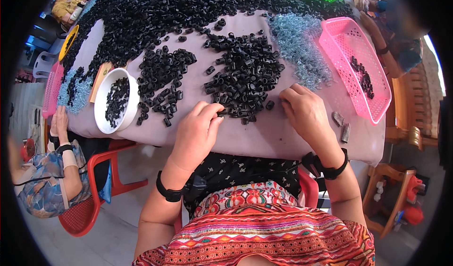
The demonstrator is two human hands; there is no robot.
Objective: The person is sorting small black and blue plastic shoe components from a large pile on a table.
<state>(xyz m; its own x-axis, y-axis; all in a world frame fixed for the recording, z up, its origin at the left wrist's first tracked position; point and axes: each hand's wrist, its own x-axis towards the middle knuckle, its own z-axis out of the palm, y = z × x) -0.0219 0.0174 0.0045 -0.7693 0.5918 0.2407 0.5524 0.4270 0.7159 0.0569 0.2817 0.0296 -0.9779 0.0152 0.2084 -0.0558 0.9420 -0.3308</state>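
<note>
My left hand (198, 127) is closed at the near edge of a heap of small black plastic caps (245, 70), with one black cap (221, 114) between its thumb and fingertips. To the right of that heap, my right hand (306, 116) rests with curled fingers; what its fingertips hold, if anything, is hidden. It lies just below a pile of small clear bluish plastic pieces (302, 49). A loose black cap (270, 105) sits between my two hands, nearer the right one. A smaller group of black caps (165, 77) lies beyond my left hand.
On the left stands a white bowl (100, 106) with black pieces inside. A pink basket (334, 54) holding some black pieces is on the right, beside two small grey objects (346, 133). A huge black mound (165, 6) covers the far table. Other people sit around it.
</note>
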